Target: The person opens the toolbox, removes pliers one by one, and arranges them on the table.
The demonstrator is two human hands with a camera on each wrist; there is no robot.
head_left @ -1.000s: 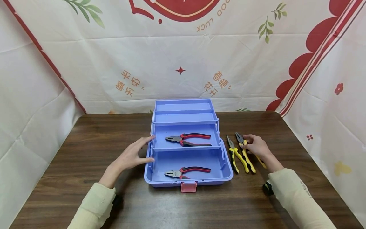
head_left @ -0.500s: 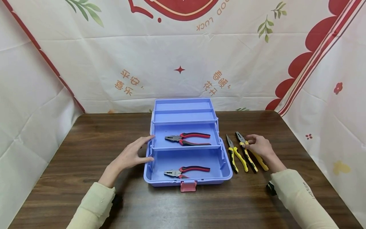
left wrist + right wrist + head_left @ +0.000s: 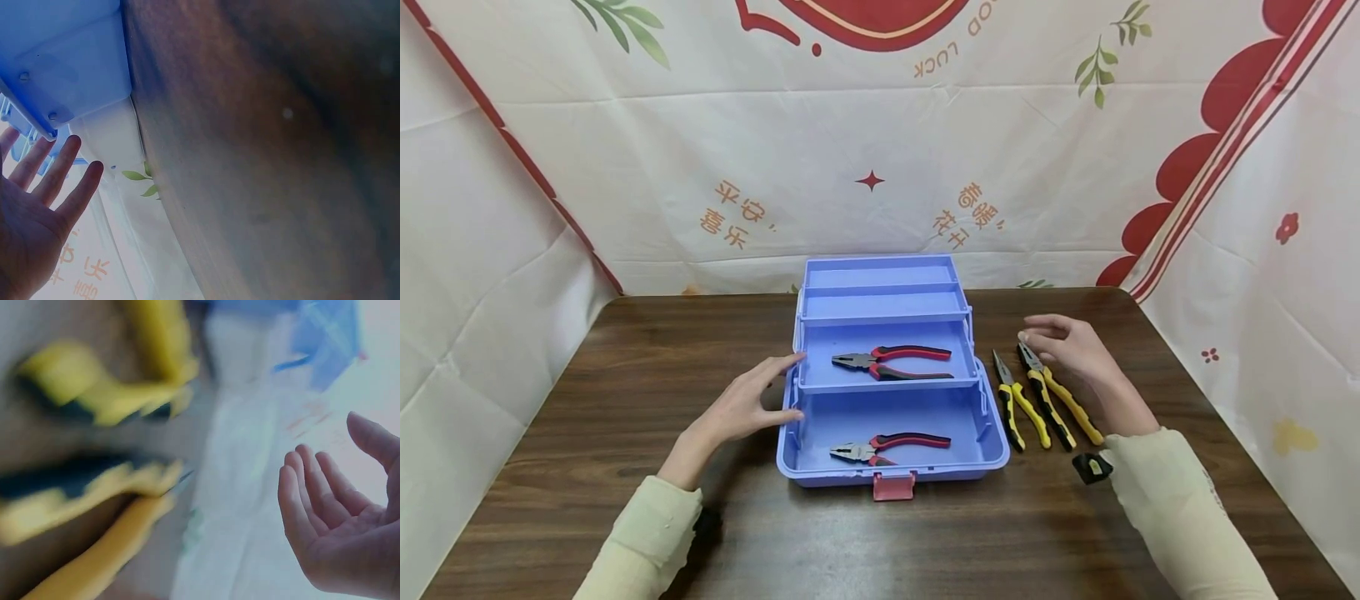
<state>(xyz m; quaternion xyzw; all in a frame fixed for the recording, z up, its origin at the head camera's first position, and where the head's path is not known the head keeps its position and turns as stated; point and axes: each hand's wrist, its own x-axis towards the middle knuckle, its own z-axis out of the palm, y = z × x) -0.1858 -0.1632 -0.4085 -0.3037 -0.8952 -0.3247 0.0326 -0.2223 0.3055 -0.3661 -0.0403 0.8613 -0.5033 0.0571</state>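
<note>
A blue toolbox [image 3: 812, 477] stands on the table with its tiered trays spread out and a red latch at its front. Combination pliers with red and black handles [image 3: 917, 353] lie in the middle tray. Similar pliers [image 3: 917, 439] rest in the bottom compartment. My left hand [image 3: 741, 406] is at the box's left side, fingers extended and thumb at the rim. Right of the box lie yellow-and-black long-nose pliers [image 3: 1009, 414] and, beside them, yellow-and-black pliers [image 3: 1052, 410] with blunter jaws. Just above those jaws, my right hand [image 3: 1071, 346] holds nothing, its fingers loosely bent.
The brown wooden table [image 3: 760, 542] reaches back to a white printed cloth [image 3: 685, 167], which also hangs along both sides. The box's upper trays [image 3: 883, 304] rise at the back, near the cloth.
My right hand has come off the right-hand yellow pliers and moved away from me, up toward their jaws. Those pliers have shifted slightly right, and both handles now show. My left hand stays put.
</note>
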